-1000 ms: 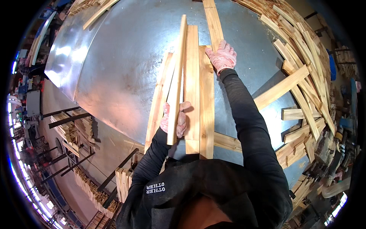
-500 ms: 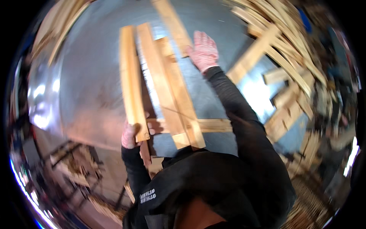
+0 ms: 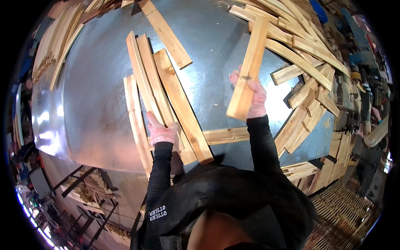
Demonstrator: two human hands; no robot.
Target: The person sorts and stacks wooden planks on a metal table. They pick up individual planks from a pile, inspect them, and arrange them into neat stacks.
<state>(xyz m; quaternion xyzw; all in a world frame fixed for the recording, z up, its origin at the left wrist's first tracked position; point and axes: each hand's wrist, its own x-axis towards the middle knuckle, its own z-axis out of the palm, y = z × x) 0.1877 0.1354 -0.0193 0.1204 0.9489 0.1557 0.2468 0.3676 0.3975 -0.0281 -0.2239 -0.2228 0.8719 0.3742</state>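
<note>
My right hand (image 3: 257, 98), in a pinkish-white glove, grips a knotted wooden board (image 3: 252, 62) tilted up over the right side of the metal table; its fingertips show past the left edge. My left hand (image 3: 161, 132), gloved alike, is closed over a narrow board (image 3: 143, 79), index finger along its left side and thumb on the right; the other fingers are hidden. Against that board lies another narrow board (image 3: 155, 79), and right of it a wider board (image 3: 183, 108) with a knot. To the left lies a separate board (image 3: 135, 112).
A crosswise board (image 3: 227, 135) lies under the near ends. One loose board (image 3: 166, 33) lies farther off on the metal table (image 3: 96, 91). Jumbled boards (image 3: 308, 54) cover the right side; long strips (image 3: 58, 35) are stacked at far left. Wood-laden racks (image 3: 87, 187) stand below.
My right hand has come back from the far loose board and now holds a board at the right. My left hand has moved right from the leftmost board, onto the middle ones.
</note>
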